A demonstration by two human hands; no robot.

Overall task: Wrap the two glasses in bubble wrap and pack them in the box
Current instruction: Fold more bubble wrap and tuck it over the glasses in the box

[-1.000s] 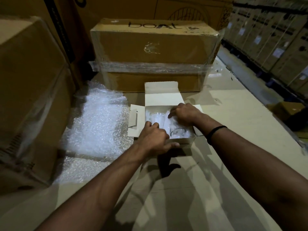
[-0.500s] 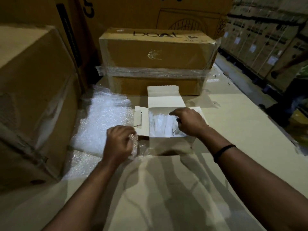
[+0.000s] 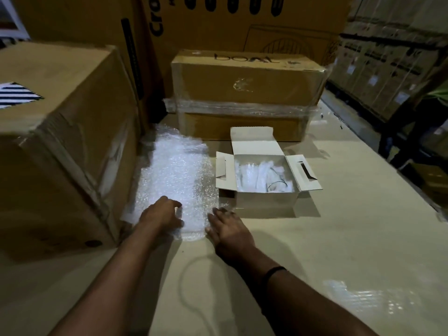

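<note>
A small white box (image 3: 265, 201) stands open on the cardboard surface, its flaps spread. Inside lie two glasses in bubble wrap (image 3: 260, 175); a bare glass rim (image 3: 277, 186) shows at the front right. To the left of the box a loose sheet of bubble wrap (image 3: 174, 170) is spread out. My left hand (image 3: 161, 215) rests on the sheet's near end, fingers curled on it. My right hand (image 3: 228, 229) lies flat and open at the sheet's near right corner, just in front of the box's left side.
A large carton (image 3: 60, 141) walls off the left. A film-wrapped carton (image 3: 244, 93) stands right behind the white box, with taller cartons (image 3: 242, 23) behind it. On the right the surface drops to an aisle with shelves of boxes (image 3: 388, 57).
Both hands have left the box: the left first, then the right, moving left and toward me onto the bubble wrap sheet. The view has shifted back and up.
</note>
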